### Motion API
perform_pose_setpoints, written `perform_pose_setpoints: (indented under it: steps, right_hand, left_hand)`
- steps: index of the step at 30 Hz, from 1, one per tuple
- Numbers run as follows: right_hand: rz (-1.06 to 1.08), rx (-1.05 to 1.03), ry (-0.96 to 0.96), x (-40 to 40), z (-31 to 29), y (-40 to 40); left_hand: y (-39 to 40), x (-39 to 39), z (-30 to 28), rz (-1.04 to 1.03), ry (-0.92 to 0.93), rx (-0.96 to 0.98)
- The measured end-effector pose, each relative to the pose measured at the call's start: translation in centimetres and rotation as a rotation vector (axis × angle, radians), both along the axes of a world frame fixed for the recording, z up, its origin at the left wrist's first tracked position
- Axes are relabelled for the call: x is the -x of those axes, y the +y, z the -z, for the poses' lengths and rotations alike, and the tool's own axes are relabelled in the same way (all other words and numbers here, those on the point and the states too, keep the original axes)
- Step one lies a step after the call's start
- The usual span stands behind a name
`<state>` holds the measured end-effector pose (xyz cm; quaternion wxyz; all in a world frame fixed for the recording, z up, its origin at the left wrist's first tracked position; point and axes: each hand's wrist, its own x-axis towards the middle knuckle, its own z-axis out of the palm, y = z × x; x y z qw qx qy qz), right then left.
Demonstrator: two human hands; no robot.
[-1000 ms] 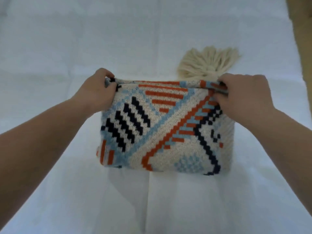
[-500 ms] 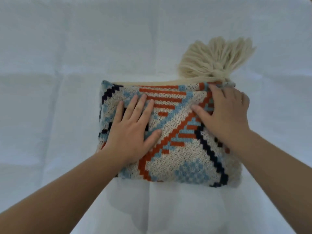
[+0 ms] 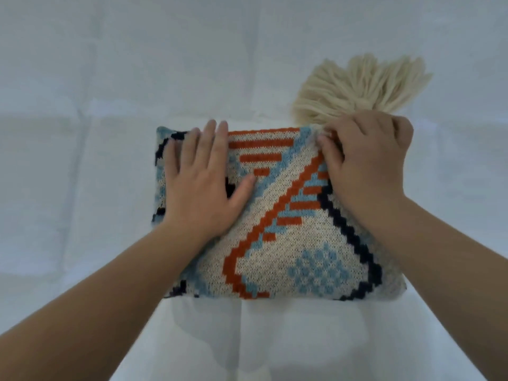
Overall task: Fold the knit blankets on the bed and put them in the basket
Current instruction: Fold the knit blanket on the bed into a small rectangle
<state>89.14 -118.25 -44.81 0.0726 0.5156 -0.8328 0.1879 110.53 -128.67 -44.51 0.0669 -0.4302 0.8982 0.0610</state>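
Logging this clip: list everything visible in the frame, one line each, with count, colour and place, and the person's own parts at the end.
blanket: one, folded, cream knit with orange, light blue and navy pattern, centre of the bed.
tassel: one bunch, cream yarn, at the blanket's far right corner, spread on the sheet.
sheet: one, white, creased, covers the whole bed.
basket: none in view.
left hand: one, flat with fingers straight, pressing the blanket's left part.
right hand: one, fingers curled at the blanket's far right edge by the tassel; exact grip blurred.
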Motion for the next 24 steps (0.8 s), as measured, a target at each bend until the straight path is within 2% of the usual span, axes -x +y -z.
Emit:
perform_pose_setpoints:
  steps: [5, 7, 9, 11, 13, 16, 18, 24]
  right_hand:
    - [0.055, -0.002, -0.027, 1.5, 0.3, -2.0]
    - [0.093, -0.005, -0.073, 1.9, -0.2, -2.7]
    - [0.102, -0.023, -0.140, 0.3, -1.0, -2.8]
    - [0.089, -0.054, -0.211, -3.0, -2.0, -1.5]
    - [-0.033, -0.103, -0.215, -6.8, -1.7, 1.2]
    - [-0.159, -0.340, -0.159, -8.6, 1.2, 4.4]
    - [-0.159, -0.435, -0.145, -7.5, 2.6, 4.0]
    - [-0.060, -0.496, -0.155, -3.5, 3.4, 3.3]
  left_hand:
    - [-5.4, 1.1, -2.4, 0.039, 0.068, 0.150]
    - [-5.9, 1.0, -2.9, -0.008, 0.083, 0.195]
    - [-4.6, 1.5, -3.1, -0.074, 0.045, 0.165]
    - [-1.3, 2.1, -2.9, -0.054, 0.063, 0.109]
    - [2.9, 1.9, -2.1, 0.133, 0.124, 0.038]
    - [5.1, -0.3, 0.7, 0.345, 0.054, -0.063]
    - [4.0, -0.8, 2.2, 0.323, 0.008, -0.095]
    - [0.9, -2.5, 2.7, 0.251, -0.027, -0.059]
